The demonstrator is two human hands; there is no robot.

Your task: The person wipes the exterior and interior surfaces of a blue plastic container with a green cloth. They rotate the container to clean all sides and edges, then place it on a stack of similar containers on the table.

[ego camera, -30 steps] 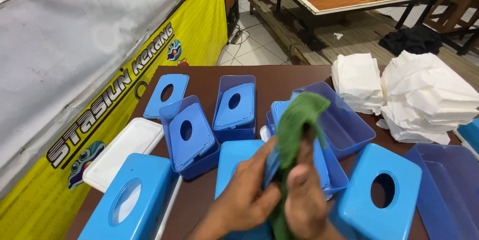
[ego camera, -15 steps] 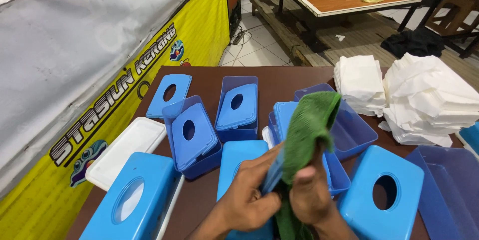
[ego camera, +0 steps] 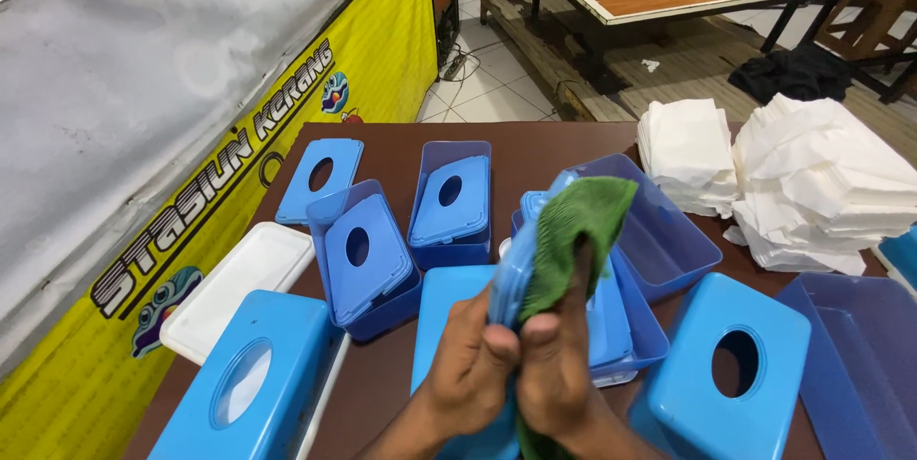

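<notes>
Both of your hands have closed in together since half a second ago: your left hand [ego camera: 468,364] clamps the blue lid [ego camera: 511,274] edge-on, your right hand [ego camera: 554,374] pins the green cloth [ego camera: 573,231] against it. The lid, flatter before, now stands upright above the brown table [ego camera: 382,374]. Judgement: wiping appears in progress along its face.

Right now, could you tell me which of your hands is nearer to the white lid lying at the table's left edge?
Left. The left hand grips a blue lid on the side facing the white lid; the right hand, pressing the green cloth, is farther away.
</notes>
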